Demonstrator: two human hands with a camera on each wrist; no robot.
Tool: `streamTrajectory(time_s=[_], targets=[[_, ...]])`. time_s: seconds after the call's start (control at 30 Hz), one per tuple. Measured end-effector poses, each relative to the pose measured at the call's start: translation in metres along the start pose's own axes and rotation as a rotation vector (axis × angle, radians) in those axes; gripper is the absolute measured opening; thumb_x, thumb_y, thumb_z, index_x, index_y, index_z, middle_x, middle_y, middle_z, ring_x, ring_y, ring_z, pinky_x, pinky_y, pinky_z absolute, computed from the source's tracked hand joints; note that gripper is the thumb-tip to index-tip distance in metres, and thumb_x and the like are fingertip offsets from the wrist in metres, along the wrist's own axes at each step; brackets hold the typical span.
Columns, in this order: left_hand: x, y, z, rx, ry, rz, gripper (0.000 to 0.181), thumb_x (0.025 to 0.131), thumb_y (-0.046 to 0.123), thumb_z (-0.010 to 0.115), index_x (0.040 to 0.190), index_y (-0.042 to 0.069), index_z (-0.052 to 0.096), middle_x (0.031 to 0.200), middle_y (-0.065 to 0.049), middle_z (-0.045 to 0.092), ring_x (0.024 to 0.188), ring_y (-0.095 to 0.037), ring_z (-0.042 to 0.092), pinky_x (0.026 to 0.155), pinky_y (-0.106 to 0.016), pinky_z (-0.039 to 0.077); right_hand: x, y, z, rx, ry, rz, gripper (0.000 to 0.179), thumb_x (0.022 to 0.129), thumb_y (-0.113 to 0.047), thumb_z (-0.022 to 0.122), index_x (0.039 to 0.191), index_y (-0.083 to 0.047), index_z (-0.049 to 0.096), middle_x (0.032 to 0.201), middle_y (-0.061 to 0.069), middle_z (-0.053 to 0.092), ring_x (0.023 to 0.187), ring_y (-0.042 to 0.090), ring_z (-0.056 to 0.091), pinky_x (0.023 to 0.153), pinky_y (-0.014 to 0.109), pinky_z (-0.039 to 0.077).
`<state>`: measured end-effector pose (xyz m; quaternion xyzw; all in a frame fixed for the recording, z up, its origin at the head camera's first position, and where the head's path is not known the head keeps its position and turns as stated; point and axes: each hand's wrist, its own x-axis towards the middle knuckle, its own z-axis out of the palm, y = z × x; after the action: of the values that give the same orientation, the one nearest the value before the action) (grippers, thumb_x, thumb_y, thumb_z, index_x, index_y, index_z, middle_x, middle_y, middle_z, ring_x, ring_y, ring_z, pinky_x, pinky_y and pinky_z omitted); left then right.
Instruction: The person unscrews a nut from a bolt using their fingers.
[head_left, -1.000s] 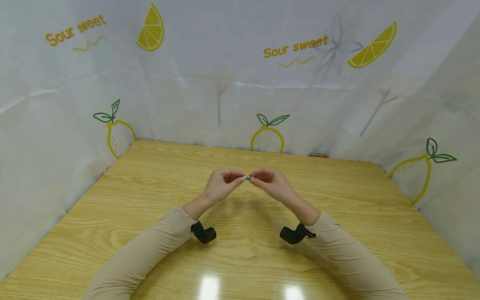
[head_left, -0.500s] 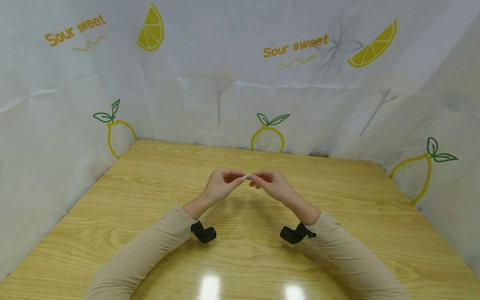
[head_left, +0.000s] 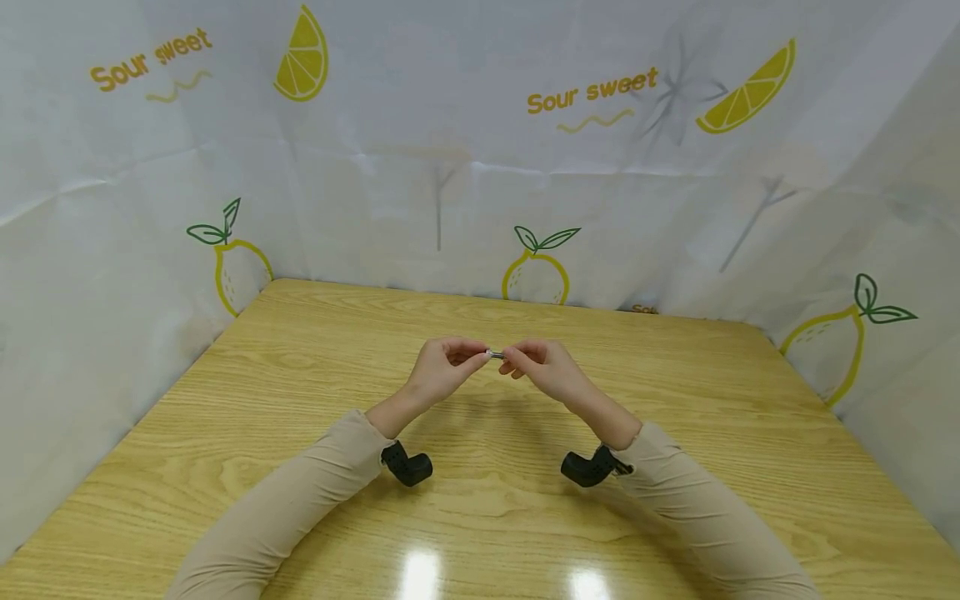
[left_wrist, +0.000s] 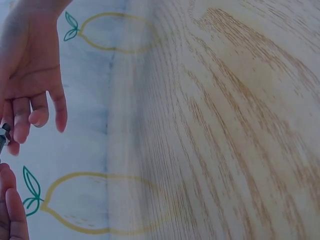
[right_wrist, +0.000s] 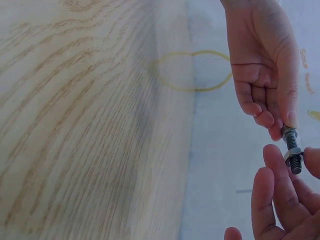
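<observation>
Pinching one end of a dark grey threaded metal bolt (right_wrist: 292, 142), the person's right hand (head_left: 551, 368) faces the left hand (head_left: 442, 371), whose thumb and fingertips clasp the silvery hexagonal metal nut (right_wrist: 294, 154) near the bolt's other end. The bolt bridges the narrow gap between the two hands, above a yellowish wood-grain table (head_left: 480, 517). Beige sleeves (head_left: 315, 483) cover both forearms; behind hangs a white lemon-print cloth (head_left: 360, 200).
</observation>
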<state>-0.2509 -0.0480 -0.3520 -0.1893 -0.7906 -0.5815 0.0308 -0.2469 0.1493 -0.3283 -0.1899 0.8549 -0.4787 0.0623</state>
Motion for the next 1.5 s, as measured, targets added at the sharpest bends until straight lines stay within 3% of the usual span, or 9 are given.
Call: streamTrajectory(time_s=[0.2, 0.33, 0.57, 0.8, 1.07, 1.2, 1.33, 1.5], targets=[[0.0006, -0.0016, -0.0002, -0.014, -0.003, 0.014, 0.023, 0.090, 0.016, 0.063, 0.107, 0.002, 0.068, 0.102, -0.018, 0.069, 0.090, -0.032, 0.065, 0.071, -0.025, 0.053, -0.0010, 0.0006, -0.0007, 0.008, 0.034, -0.011, 0.032, 0.093, -0.023, 0.059, 0.117, -0.001, 0.059, 0.112, 0.018, 0.064, 0.102, 0.034, 0.061, 0.089, 0.044, 0.051], [0.0005, -0.0017, -0.0001, -0.016, -0.010, 0.016, 0.023, 0.090, 0.016, 0.063, 0.107, 0.001, 0.068, 0.102, -0.018, 0.069, 0.091, -0.032, 0.065, 0.071, -0.024, 0.053, -0.0012, -0.0001, -0.0017, 0.017, 0.032, -0.026, 0.038, 0.091, -0.020, 0.062, 0.123, -0.002, 0.055, 0.120, 0.019, 0.059, 0.105, 0.032, 0.061, 0.086, 0.039, 0.053], [-0.0007, -0.0002, 0.0000, -0.004, -0.012, 0.017, 0.023, 0.091, 0.017, 0.062, 0.107, 0.002, 0.068, 0.103, -0.018, 0.069, 0.091, -0.030, 0.066, 0.072, -0.025, 0.054, -0.0004, 0.0006, 0.0003, -0.002, -0.006, 0.000, 0.040, 0.097, -0.033, 0.050, 0.119, -0.002, 0.060, 0.108, 0.017, 0.068, 0.102, 0.036, 0.061, 0.094, 0.051, 0.046], [0.0000, -0.0021, 0.0003, -0.009, -0.010, 0.017, 0.023, 0.090, 0.017, 0.062, 0.107, 0.002, 0.068, 0.102, -0.017, 0.069, 0.092, -0.032, 0.066, 0.072, -0.026, 0.054, -0.0021, -0.0007, -0.0004, 0.010, 0.032, -0.032, 0.036, 0.090, -0.019, 0.063, 0.122, -0.003, 0.057, 0.118, 0.018, 0.061, 0.104, 0.030, 0.061, 0.085, 0.038, 0.053], [-0.0005, -0.0012, 0.0008, -0.017, -0.011, 0.011, 0.024, 0.090, 0.017, 0.063, 0.108, 0.002, 0.068, 0.103, -0.017, 0.069, 0.094, -0.034, 0.065, 0.073, -0.026, 0.054, -0.0005, 0.0004, -0.0001, 0.002, 0.003, 0.006, 0.034, 0.096, -0.028, 0.053, 0.117, -0.002, 0.061, 0.108, 0.018, 0.067, 0.102, 0.039, 0.060, 0.092, 0.050, 0.048], [-0.0004, -0.0016, 0.0005, -0.022, -0.014, 0.009, 0.024, 0.090, 0.017, 0.063, 0.108, 0.002, 0.068, 0.103, -0.018, 0.069, 0.094, -0.035, 0.065, 0.074, -0.027, 0.054, -0.0012, 0.0003, -0.0003, 0.002, 0.019, -0.014, 0.029, 0.093, -0.020, 0.059, 0.115, -0.002, 0.061, 0.111, 0.018, 0.065, 0.101, 0.033, 0.061, 0.088, 0.042, 0.051], [-0.0003, -0.0023, 0.0004, -0.024, -0.014, 0.006, 0.024, 0.090, 0.017, 0.063, 0.108, 0.002, 0.068, 0.104, -0.018, 0.069, 0.095, -0.036, 0.065, 0.074, -0.027, 0.054, -0.0020, 0.0001, -0.0005, 0.016, 0.028, -0.033, 0.034, 0.090, -0.018, 0.064, 0.118, -0.001, 0.058, 0.115, 0.019, 0.061, 0.100, 0.028, 0.061, 0.082, 0.034, 0.053], [-0.0023, 0.0023, 0.0003, -0.011, -0.007, 0.003, 0.024, 0.090, 0.016, 0.062, 0.108, 0.001, 0.068, 0.104, -0.018, 0.069, 0.093, -0.033, 0.066, 0.073, -0.026, 0.054, -0.0005, 0.0008, -0.0003, -0.005, 0.007, -0.010, 0.039, 0.095, -0.028, 0.055, 0.122, 0.000, 0.057, 0.112, 0.019, 0.065, 0.101, 0.034, 0.061, 0.090, 0.047, 0.049]])
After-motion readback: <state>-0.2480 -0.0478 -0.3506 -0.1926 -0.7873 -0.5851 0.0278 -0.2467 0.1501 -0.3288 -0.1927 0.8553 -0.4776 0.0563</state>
